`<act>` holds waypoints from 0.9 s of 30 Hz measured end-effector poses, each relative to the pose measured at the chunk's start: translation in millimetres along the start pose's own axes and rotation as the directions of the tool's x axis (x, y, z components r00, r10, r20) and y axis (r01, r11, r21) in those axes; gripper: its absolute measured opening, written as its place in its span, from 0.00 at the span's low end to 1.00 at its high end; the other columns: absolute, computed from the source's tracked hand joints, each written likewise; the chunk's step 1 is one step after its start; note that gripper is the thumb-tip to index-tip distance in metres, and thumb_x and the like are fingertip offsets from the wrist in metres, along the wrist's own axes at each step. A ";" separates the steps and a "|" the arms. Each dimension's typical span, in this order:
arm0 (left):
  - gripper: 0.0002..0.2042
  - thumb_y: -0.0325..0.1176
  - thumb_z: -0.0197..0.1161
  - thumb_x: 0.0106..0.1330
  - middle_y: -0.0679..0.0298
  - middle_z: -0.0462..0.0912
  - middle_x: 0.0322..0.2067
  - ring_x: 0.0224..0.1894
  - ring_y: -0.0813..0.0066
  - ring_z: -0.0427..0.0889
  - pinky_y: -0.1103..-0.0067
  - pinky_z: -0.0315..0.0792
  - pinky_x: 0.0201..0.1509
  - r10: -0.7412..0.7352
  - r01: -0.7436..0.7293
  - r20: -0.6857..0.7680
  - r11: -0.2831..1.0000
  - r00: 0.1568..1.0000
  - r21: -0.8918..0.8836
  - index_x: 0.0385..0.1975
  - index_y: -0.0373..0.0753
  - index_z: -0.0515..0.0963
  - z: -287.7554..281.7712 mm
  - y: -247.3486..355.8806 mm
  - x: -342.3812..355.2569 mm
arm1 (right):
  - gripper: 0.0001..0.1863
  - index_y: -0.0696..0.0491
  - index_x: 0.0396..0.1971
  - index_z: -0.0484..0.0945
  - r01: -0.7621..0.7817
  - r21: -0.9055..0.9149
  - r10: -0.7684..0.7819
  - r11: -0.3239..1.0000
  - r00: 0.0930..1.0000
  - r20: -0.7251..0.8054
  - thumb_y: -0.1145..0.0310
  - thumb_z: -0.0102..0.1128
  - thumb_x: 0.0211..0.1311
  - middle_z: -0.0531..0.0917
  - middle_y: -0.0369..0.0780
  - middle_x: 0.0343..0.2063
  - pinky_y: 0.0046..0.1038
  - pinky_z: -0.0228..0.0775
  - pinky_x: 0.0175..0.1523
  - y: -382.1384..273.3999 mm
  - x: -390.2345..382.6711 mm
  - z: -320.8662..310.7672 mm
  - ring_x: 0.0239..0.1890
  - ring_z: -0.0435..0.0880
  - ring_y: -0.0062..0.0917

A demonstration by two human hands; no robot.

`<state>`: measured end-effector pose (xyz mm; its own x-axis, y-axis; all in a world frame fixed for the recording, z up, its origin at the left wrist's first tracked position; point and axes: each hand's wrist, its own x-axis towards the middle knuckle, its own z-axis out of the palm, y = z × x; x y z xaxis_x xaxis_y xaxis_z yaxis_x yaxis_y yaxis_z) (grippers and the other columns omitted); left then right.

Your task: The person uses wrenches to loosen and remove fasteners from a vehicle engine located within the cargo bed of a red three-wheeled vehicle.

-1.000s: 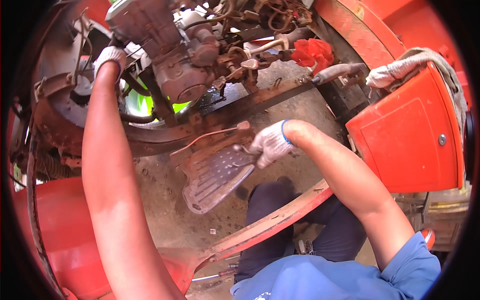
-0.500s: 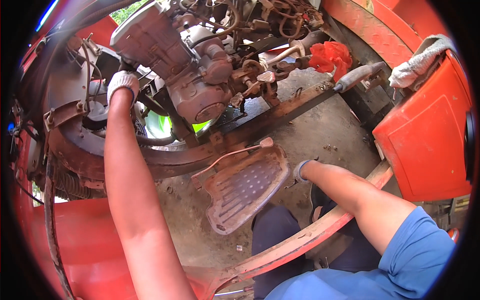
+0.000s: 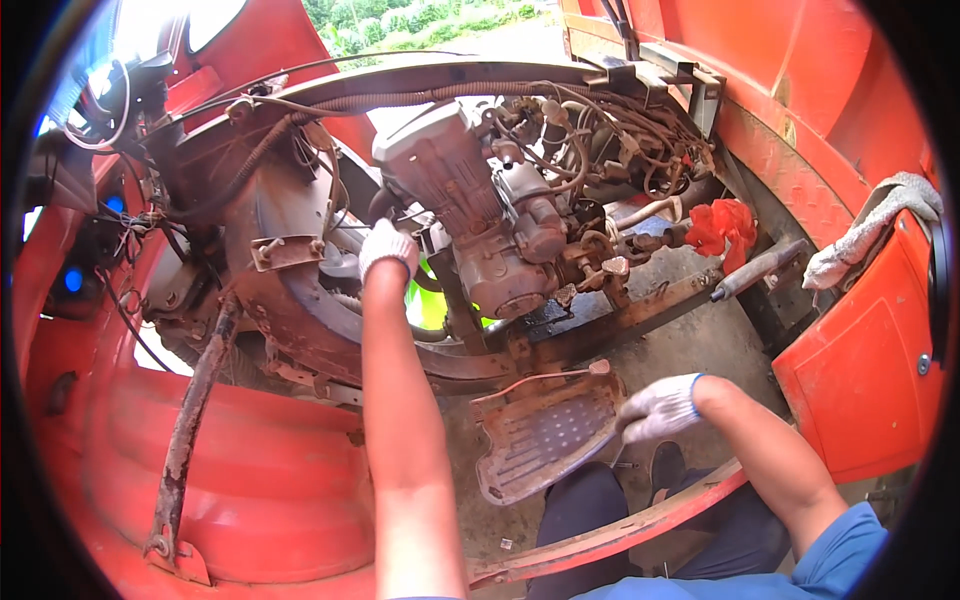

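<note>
My left hand [image 3: 387, 247], in a white glove, reaches up and rests against the vehicle frame just left of the grey engine [image 3: 470, 215]. My right hand [image 3: 657, 408], also gloved, grips the right edge of the rusty perforated foot plate [image 3: 540, 435] that sits tilted below the engine. A thin bent rod runs along the plate's top edge. My dark trouser legs lie under the plate.
Red body panels [image 3: 860, 360] close in on the left, bottom and right. A red rag [image 3: 722, 228] hangs by the engine's hoses and cables. A white cloth [image 3: 868, 232] lies on the right panel. A rusty bar [image 3: 188, 430] runs down at left.
My right hand came back up from beside my leg and took the foot plate's right edge. The view tilted upward, showing more of the frame; my left hand stayed by the engine.
</note>
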<state>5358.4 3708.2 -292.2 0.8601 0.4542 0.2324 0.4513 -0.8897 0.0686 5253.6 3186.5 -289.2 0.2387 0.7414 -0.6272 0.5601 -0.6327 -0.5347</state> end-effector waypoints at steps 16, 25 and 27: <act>0.18 0.25 0.65 0.66 0.60 0.83 0.31 0.24 0.77 0.80 0.84 0.71 0.20 -0.310 0.083 0.109 -0.096 0.944 -0.992 0.55 0.31 0.75 -90.4 91.6 -135.2 | 0.06 0.48 0.32 0.84 -0.040 -0.089 -0.050 0.995 0.574 -0.817 0.63 0.66 0.58 0.86 0.37 0.34 0.36 0.78 0.46 -32.0 -87.0 121.5 0.39 0.85 0.33; 0.19 0.31 0.63 0.70 0.58 0.80 0.42 0.37 0.70 0.83 0.81 0.73 0.32 -0.210 0.068 0.161 -0.391 0.964 -0.918 0.57 0.33 0.71 -85.9 76.7 -141.3 | 0.04 0.49 0.27 0.82 -0.028 -0.181 -0.156 0.983 0.386 -0.909 0.69 0.68 0.50 0.85 0.35 0.31 0.34 0.77 0.39 -39.1 -79.4 111.7 0.34 0.85 0.31; 0.14 0.30 0.63 0.69 0.60 0.81 0.39 0.36 0.68 0.84 0.80 0.73 0.31 -0.326 -0.014 0.122 -0.387 0.938 -0.922 0.53 0.35 0.73 -86.4 88.8 -147.0 | 0.05 0.50 0.27 0.82 -0.021 -0.175 -0.154 0.984 0.387 -0.909 0.70 0.68 0.49 0.85 0.35 0.31 0.34 0.77 0.39 -38.6 -78.6 112.1 0.33 0.85 0.31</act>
<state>5251.5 3558.5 -236.4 0.6884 0.7212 0.0771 -0.4062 0.2953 0.8648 5124.3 3127.6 -282.7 0.7276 0.5877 0.3539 0.6853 -0.5992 -0.4140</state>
